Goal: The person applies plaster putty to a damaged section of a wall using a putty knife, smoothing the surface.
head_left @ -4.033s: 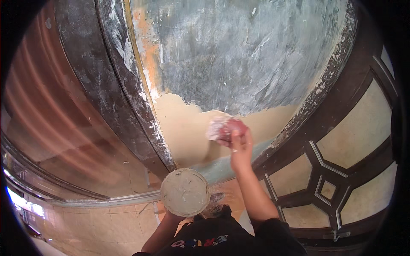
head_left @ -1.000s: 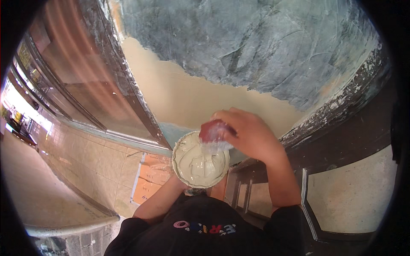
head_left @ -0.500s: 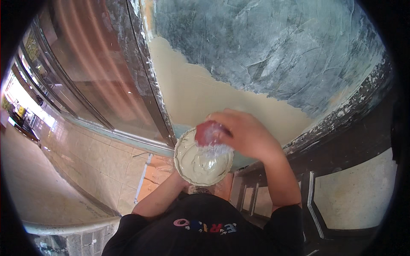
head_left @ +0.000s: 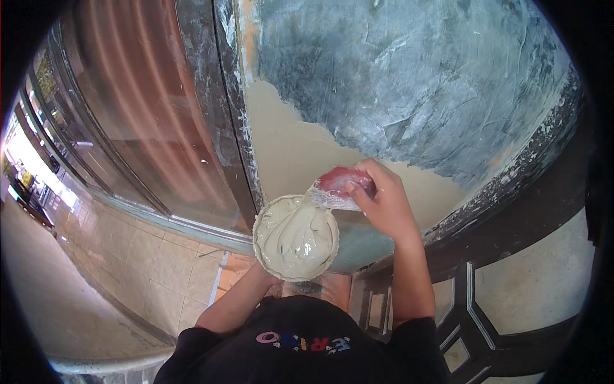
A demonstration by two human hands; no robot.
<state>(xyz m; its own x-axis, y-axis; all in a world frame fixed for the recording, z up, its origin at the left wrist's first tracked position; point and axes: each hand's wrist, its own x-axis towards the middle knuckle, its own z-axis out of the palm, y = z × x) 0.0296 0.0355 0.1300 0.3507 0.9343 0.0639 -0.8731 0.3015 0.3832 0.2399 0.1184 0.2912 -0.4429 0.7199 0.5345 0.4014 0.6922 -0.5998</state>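
Observation:
My right hand is closed around a putty knife with a red grip and a broad, putty-smeared blade. The blade's left corner is at the upper right rim of a round bowl, and some pale putty trails there. Thick, glossy putty with swirled ridges fills the bowl. My left hand holds the bowl from beneath; its fingers are hidden. Ahead stands a wall, mottled grey-blue above, with a smooth beige putty coat along its lower left part.
A dark, paint-flecked frame and a glass panel border the wall on the left. Dark wooden latticework is close by my right arm. Below are floor tiles and an orange sheet. A pale curved ledge lies lower left.
The putty knife has moved from over the putty to the bowl's upper right rim, with my right hand shifting right. The putty's surface has new ridges. The bowl sits slightly further left in view.

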